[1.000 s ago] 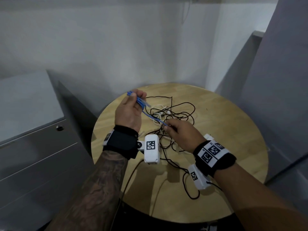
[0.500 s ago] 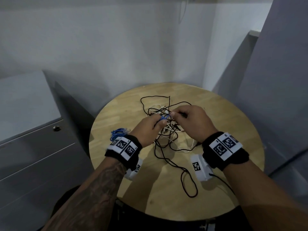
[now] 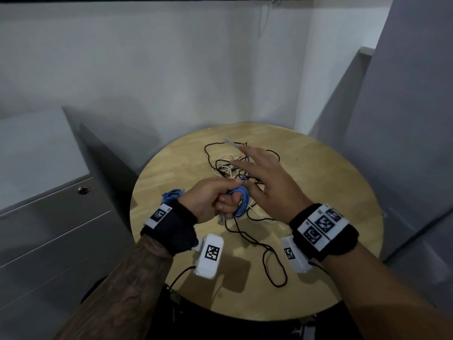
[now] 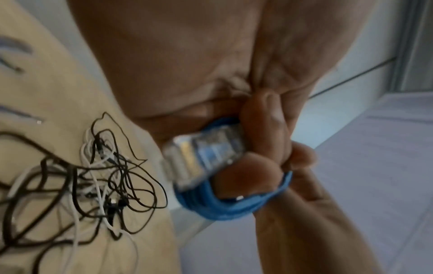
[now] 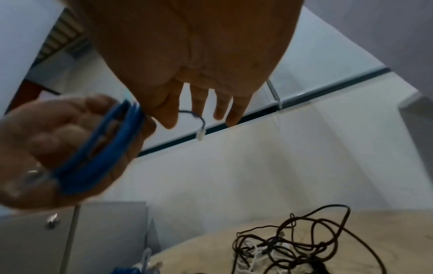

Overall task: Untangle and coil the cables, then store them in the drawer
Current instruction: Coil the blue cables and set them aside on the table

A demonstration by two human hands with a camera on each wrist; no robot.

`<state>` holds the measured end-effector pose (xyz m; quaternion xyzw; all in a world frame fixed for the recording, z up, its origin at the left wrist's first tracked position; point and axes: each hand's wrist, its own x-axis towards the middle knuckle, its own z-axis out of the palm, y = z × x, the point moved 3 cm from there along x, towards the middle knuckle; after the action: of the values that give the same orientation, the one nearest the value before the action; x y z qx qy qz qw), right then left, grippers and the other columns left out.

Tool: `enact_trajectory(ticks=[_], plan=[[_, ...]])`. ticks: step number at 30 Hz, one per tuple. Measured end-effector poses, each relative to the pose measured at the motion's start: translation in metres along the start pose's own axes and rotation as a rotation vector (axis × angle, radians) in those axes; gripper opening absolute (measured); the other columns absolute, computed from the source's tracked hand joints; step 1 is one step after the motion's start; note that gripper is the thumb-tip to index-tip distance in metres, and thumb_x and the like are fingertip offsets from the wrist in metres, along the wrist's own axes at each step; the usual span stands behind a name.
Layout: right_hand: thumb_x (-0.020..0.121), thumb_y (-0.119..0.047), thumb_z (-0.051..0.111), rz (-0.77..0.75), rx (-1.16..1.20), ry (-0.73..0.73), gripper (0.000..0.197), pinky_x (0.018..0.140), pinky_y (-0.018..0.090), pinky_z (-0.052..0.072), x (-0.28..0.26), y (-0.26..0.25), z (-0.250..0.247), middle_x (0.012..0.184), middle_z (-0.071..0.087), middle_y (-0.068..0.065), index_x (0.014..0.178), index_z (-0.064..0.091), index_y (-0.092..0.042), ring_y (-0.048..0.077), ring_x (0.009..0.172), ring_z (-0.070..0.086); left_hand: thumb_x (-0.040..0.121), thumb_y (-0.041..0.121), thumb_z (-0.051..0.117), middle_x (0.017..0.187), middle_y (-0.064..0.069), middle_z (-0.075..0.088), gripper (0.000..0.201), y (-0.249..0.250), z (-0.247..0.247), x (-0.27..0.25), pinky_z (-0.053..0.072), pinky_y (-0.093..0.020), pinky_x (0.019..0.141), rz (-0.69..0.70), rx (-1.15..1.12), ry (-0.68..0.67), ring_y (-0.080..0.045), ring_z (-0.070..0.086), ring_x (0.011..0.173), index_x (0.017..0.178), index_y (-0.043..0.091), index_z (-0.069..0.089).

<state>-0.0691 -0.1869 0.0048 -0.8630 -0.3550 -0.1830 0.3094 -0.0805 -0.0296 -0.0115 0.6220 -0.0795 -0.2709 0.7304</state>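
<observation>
My left hand [image 3: 212,201] gripped the coiled blue cable [image 3: 241,201] above the tabletop [image 3: 343,192], fingers curled round the loops — clear plug [image 4: 206,157] sticking out. My right hand [image 3: 267,182] hovered just beside it, fingers spread, holding nothing. Tangled black and white cables [image 3: 235,168] lay on the tabletop beneath.

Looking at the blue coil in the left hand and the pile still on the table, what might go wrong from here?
The left hand grips the blue cable coil in curled fingers, but the right hand is open, so its free end may spring loose and unwind. The black and white cables lie tangled close underneath; that end could snag them.
</observation>
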Motion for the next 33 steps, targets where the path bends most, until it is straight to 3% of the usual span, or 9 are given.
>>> enact_trajectory(ticks=[4, 9, 14, 17, 20, 23, 26, 29, 33], plan=[[0.096, -0.026, 0.056, 0.096, -0.012, -0.018, 0.017, 0.09, 0.042, 0.049, 0.003, 0.001, -0.005, 0.098, 0.073, -0.007, 0.104, 0.07, -0.025, 0.018, 0.091, 0.065, 0.092, 0.031, 0.048, 0.051, 0.004, 0.024, 0.036, 0.002, -0.006, -0.002, 0.037, -0.027, 0.053, -0.001, -0.049, 0.008, -0.012, 0.027, 0.043, 0.064, 0.009, 0.056], [0.088, -0.003, 0.063, 0.373, 0.331, -0.008, 0.015, 0.052, 0.019, 0.033, 0.004, 0.007, -0.02, 0.049, 0.046, -0.013, 0.083, 0.074, -0.012, 0.003, 0.048, 0.037, 0.092, 0.029, 0.053, 0.059, 0.002, 0.032, 0.03, -0.002, -0.013, 0.001, 0.044, -0.026, 0.06, 0.051, 0.084, 0.026, -0.014, 0.036, 0.051, 0.081, 0.003, 0.061], [0.089, -0.018, 0.065, 0.464, 0.448, 0.01, 0.013, 0.057, 0.023, 0.037, 0.004, 0.011, -0.014, 0.058, 0.059, 0.005, 0.082, 0.077, -0.016, 0.007, 0.056, 0.048, 0.097, 0.027, 0.046, 0.054, 0.002, 0.027, 0.033, -0.001, -0.006, 0.004, 0.042, -0.026, 0.055, 0.104, -0.031, 0.071, -0.012, 0.029, 0.046, 0.072, 0.008, 0.055], [0.096, -0.021, 0.065, 0.469, 0.57, -0.142, 0.015, 0.066, 0.011, 0.046, -0.001, 0.004, 0.001, 0.067, 0.069, -0.013, 0.104, 0.076, -0.015, -0.003, 0.064, 0.061, 0.095, 0.031, 0.048, 0.051, 0.005, 0.028, 0.034, 0.0, -0.008, 0.008, 0.044, -0.025, 0.052, 0.151, -0.224, 0.107, -0.009, 0.031, 0.043, 0.069, 0.01, 0.056], [0.092, -0.036, 0.069, 0.462, 0.638, -0.209, 0.028, 0.098, 0.048, 0.054, -0.002, 0.003, 0.015, 0.101, 0.077, 0.013, 0.114, 0.073, -0.019, 0.035, 0.1, 0.072, 0.093, 0.033, 0.048, 0.049, 0.006, 0.033, 0.033, -0.001, -0.007, 0.008, 0.047, -0.025, 0.054, 0.173, -0.362, 0.087, -0.008, 0.037, 0.042, 0.073, 0.009, 0.057], [0.093, -0.036, 0.067, 0.449, 0.578, -0.165, 0.023, 0.096, 0.059, 0.05, 0.001, 0.005, 0.01, 0.102, 0.073, 0.023, 0.109, 0.073, -0.021, 0.044, 0.099, 0.067, 0.095, 0.031, 0.046, 0.055, 0.002, 0.042, 0.031, 0.0, -0.007, 0.007, 0.051, -0.028, 0.061, 0.217, -0.353, 0.074, -0.013, 0.046, 0.05, 0.083, 0.004, 0.056], [0.097, -0.025, 0.064, 0.396, 0.503, -0.096, 0.011, 0.083, 0.049, 0.055, 0.001, 0.002, 0.004, 0.091, 0.073, 0.018, 0.103, 0.072, -0.02, 0.033, 0.081, 0.068, 0.094, 0.03, 0.049, 0.061, -0.003, 0.044, 0.031, 0.005, -0.007, 0.006, 0.051, -0.031, 0.067, 0.262, -0.22, 0.107, -0.02, 0.053, 0.058, 0.087, 0.001, 0.059], [0.099, -0.016, 0.063, 0.365, 0.541, -0.05, 0.009, 0.06, 0.019, 0.045, -0.001, -0.003, 0.005, 0.061, 0.063, -0.009, 0.097, 0.07, -0.021, 0.0, 0.056, 0.053, 0.096, 0.029, 0.048, 0.057, 0.0, 0.04, 0.031, 0.008, -0.004, 0.004, 0.049, -0.03, 0.069, 0.266, -0.201, 0.127, -0.017, 0.048, 0.053, 0.084, 0.004, 0.059], [0.096, -0.005, 0.063, 0.355, 0.566, 0.001, 0.011, 0.06, 0.012, 0.045, -0.001, -0.009, -0.001, 0.057, 0.064, -0.015, 0.091, 0.07, -0.013, -0.002, 0.052, 0.058, 0.101, 0.026, 0.043, 0.061, -0.005, 0.05, 0.034, 0.009, -0.003, 0.0, 0.055, -0.034, 0.071, 0.277, -0.135, 0.123, -0.022, 0.057, 0.06, 0.087, 0.0, 0.06]])
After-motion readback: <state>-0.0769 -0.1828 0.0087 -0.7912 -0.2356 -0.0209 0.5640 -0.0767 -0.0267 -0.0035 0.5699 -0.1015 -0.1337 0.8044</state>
